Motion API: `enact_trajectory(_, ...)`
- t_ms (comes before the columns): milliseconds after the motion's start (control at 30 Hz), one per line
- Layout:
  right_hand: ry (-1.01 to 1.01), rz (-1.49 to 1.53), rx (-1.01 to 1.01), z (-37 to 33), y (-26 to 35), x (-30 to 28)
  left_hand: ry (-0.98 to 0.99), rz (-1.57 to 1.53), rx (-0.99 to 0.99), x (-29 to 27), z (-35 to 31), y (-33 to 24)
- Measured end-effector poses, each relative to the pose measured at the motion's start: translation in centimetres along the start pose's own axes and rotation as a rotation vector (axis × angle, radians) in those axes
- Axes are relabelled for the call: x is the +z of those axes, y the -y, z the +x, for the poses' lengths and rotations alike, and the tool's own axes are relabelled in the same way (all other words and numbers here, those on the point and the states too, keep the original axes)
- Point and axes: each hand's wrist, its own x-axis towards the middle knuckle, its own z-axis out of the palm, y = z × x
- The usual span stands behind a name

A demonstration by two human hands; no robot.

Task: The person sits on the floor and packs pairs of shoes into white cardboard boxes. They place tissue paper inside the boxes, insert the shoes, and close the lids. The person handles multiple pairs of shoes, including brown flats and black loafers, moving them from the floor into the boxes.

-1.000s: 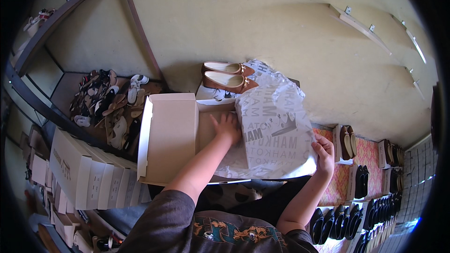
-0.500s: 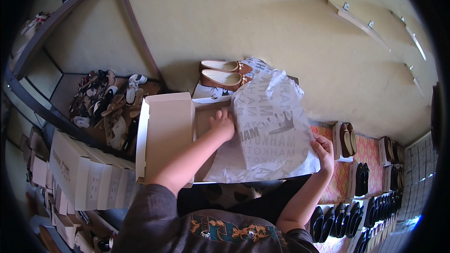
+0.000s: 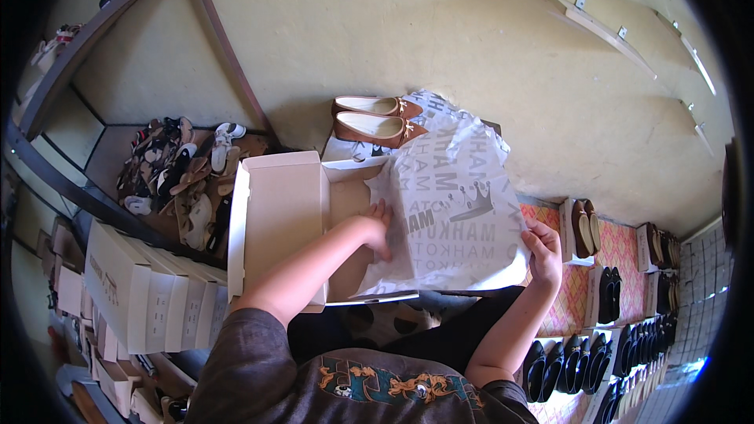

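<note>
An open white shoe box (image 3: 283,220) lies on my lap with its lid folded out to the left. My left hand (image 3: 375,226) presses flat inside the box on the edge of a sheet of white printed tissue paper (image 3: 459,204). My right hand (image 3: 543,251) pinches the paper's right lower corner and holds the sheet spread over the box's right side. A pair of brown flat shoes with cream insoles (image 3: 375,119) rests just beyond the box, against the wall.
A heap of mixed shoes (image 3: 181,177) fills a low shelf at the left. Stacked white boxes (image 3: 141,290) stand at the lower left. Rows of dark shoes (image 3: 605,322) line a patterned mat at the right. A pale wall (image 3: 440,39) is ahead.
The tissue paper has been lifted and spread wider over the box. My left hand slid slightly down and left inside the box; my right hand stays at the paper's corner.
</note>
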Motion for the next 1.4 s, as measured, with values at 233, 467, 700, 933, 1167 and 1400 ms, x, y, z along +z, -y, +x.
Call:
enact_trajectory(233, 0.011, -0.018, -0.018, -0.2, 0.2, 0.4, -0.079, 0.077, -0.016, 0.2, 0.0, -0.6)
enact_trajectory(467, -0.026, 0.007, -0.085, 0.5, -0.1, 1.0, -0.238, 0.137, -0.056, 1.3, -0.9, -1.6)
enact_trajectory(700, -0.052, -0.002, -0.052, 0.3, 0.2, 0.8, 0.014, 0.032, 0.099, 0.3, -0.3, -1.6)
enact_trajectory(933, 0.15, -0.067, -0.102, -1.9, 3.9, 4.3, -0.047, 0.01, 0.202, 1.4, 0.3, -0.6)
enact_trajectory(1167, 0.263, -0.354, 0.03, -5.1, 5.7, 4.3, -0.081, 0.066, 0.22, 1.8, -0.6, -1.3)
enact_trajectory(1400, 0.054, -0.251, -0.099, -5.4, 4.8, 3.3, -0.083, 0.092, 0.155, 2.1, -1.4, -1.3)
